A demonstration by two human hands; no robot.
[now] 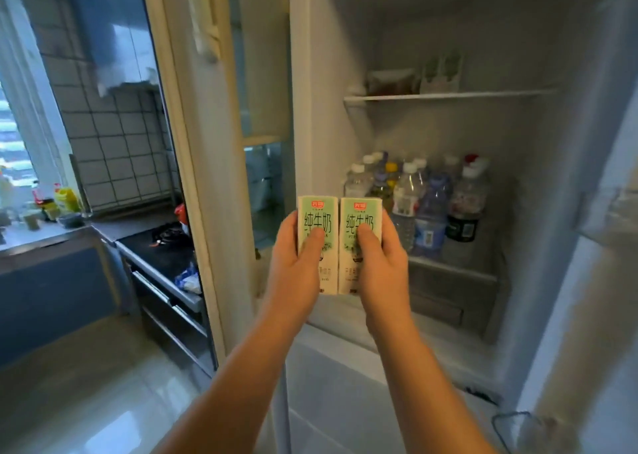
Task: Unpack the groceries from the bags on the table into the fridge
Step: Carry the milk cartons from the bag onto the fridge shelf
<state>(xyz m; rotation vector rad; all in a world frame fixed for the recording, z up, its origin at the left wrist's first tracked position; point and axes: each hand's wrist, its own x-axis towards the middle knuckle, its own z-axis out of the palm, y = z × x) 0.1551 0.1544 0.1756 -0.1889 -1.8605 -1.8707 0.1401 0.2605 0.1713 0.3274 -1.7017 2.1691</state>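
Two white-and-green milk cartons stand side by side, upright, in front of the open fridge [518,136]. My left hand [297,263] grips the left milk carton [316,218] and my right hand [379,263] grips the right milk carton [360,218], thumbs across their fronts. Both cartons are held at the fridge's opening, level with the lower shelf [452,270]. That shelf holds several water and drink bottles [428,205]. On the upper shelf [448,96] at the back sit more cartons [440,73] and a dark packet [390,82].
The fridge door [593,281] stands open at the right. A white door frame [193,177] rises at the left of the fridge. Beyond it is a kitchen with a black stove [162,250], a tiled wall and a counter with small containers [51,205].
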